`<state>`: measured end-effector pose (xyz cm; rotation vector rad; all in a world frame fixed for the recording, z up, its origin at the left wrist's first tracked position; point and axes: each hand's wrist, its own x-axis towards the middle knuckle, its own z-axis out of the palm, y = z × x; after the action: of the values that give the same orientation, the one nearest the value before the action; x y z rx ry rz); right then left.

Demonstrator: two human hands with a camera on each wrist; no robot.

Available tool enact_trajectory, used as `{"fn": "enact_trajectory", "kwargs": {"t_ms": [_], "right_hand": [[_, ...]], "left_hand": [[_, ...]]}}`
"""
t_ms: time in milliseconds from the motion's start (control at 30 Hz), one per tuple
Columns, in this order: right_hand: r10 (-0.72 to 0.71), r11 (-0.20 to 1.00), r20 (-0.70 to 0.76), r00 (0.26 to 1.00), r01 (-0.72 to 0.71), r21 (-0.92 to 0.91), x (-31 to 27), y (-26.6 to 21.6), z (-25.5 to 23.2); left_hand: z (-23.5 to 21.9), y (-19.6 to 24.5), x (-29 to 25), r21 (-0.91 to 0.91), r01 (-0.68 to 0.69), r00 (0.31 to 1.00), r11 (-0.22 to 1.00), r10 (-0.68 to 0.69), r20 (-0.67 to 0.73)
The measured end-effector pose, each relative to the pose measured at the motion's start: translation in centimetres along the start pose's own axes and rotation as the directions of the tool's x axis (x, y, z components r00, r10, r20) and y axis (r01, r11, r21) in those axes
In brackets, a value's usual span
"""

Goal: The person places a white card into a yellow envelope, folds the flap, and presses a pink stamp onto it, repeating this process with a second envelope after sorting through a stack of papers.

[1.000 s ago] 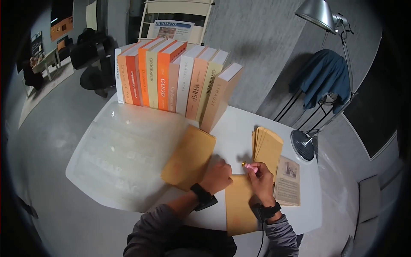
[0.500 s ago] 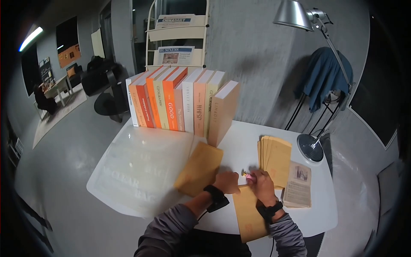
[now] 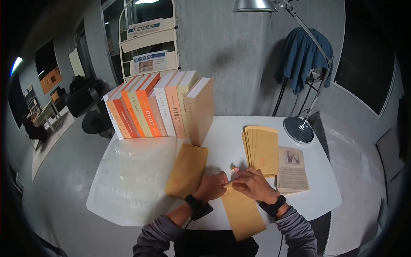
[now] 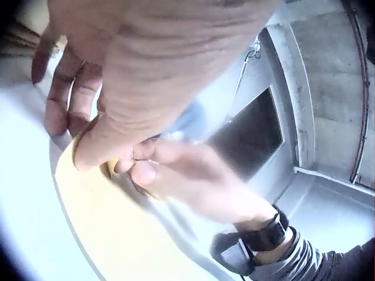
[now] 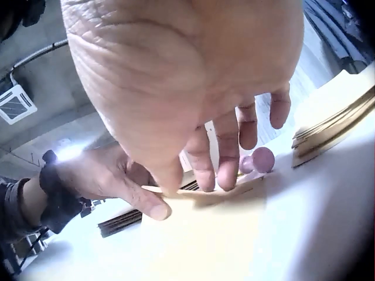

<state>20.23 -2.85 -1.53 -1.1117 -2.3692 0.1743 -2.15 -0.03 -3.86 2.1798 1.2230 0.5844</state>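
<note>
A tan paper envelope (image 3: 243,214) lies at the table's front edge, tilted in the head view. My left hand (image 3: 212,187) pinches its upper left corner, the thumb (image 5: 153,209) on the near face. At the same top edge is my right hand (image 3: 258,187), its thumb and fingertips gripping the paper there. Just beyond the right fingers stands a small seal stamp (image 3: 235,168) with a pink handle and a gold end. Its round pink knob (image 5: 262,160) shows past the fingertips in the right wrist view.
Left of the hands lies a tan envelope stack (image 3: 187,169), beside a clear plastic bag (image 3: 132,184). More envelopes (image 3: 262,147) are fanned at the right, next to an old printed booklet (image 3: 292,171). A book row (image 3: 158,109) and a desk lamp (image 3: 299,128) stand behind.
My right hand has let go of the pink stamp, which now stands on the table, and moved left onto the envelope's top edge. The left hand stays at the corner. The head view has shifted.
</note>
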Motion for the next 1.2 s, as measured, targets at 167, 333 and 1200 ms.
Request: {"fn": "enact_trajectory", "kwargs": {"t_ms": [167,333,1200], "right_hand": [[0.011,0.994,-0.159,0.987,0.006,0.107,1.8,-1.8,-1.8],[0.298,0.616,0.230,0.927,-0.370,0.695,2.9,-1.1,-1.0],[0.397,0.916,-0.406,0.823,-0.327,0.235,17.0,0.3,13.6]], "left_hand": [[-2.6,1.0,-1.3,-0.341,-0.062,0.998,0.938,0.061,-0.012],[-5.5,0.5,-1.8,-0.460,-0.247,0.968,0.853,0.199,-0.150],[-6.7,-9.1,-3.8,0.453,0.010,0.998,0.892,0.018,-0.058]]}}
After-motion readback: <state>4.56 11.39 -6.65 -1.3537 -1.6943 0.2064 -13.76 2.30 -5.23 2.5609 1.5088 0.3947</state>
